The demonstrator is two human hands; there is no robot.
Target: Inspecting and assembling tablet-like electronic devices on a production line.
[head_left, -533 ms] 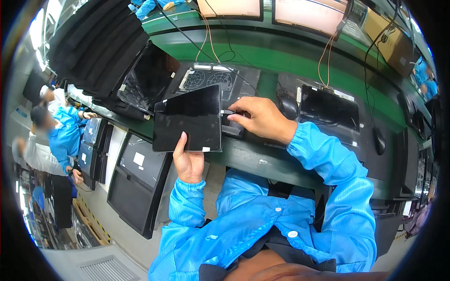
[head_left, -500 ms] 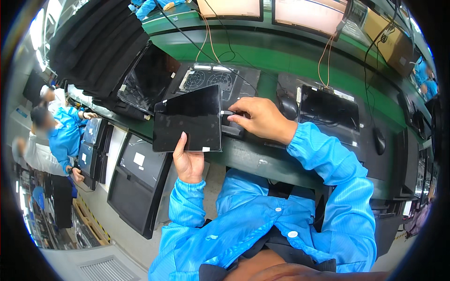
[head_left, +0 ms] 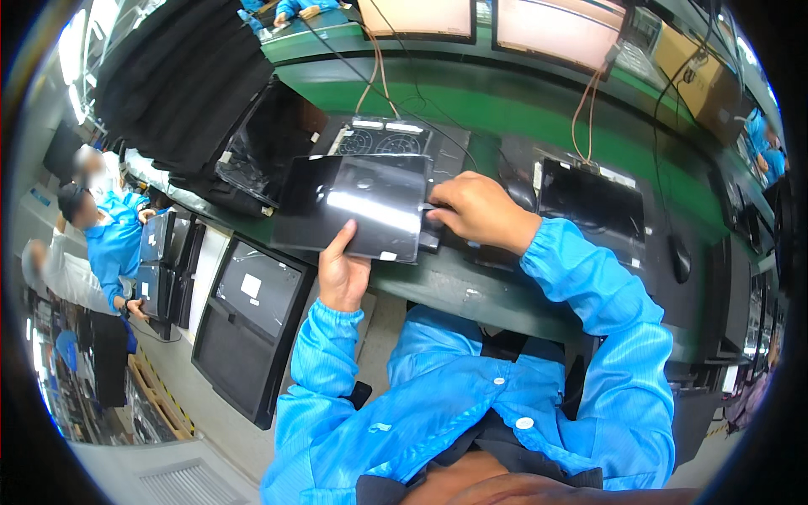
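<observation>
A glossy black flat screen panel (head_left: 362, 206) is held tilted above the bench, with a bright reflection across its face. My left hand (head_left: 342, 273) grips its lower edge, thumb on the front and fingers hidden behind. At the panel's right edge, my right hand (head_left: 480, 209) is closed in a pinch. A small pale piece shows at its fingertips, too small to name. Behind the panel lies a black plate with two round fan-like grilles (head_left: 396, 141), partly covered by it.
Another black panel (head_left: 589, 202) lies on the right, with a mouse (head_left: 680, 257) beyond it. Black panels (head_left: 265, 143) stand at the left by dark curtain-like material. Monitors (head_left: 555, 25) and hanging cables (head_left: 376, 76) are at the back. A co-worker (head_left: 114, 244) handles panels at left; an open black case (head_left: 244, 320) is below.
The panel has swung right and tipped, so light now glares off its face. Both hands have moved with it, my left hand slightly up and my right hand slightly right.
</observation>
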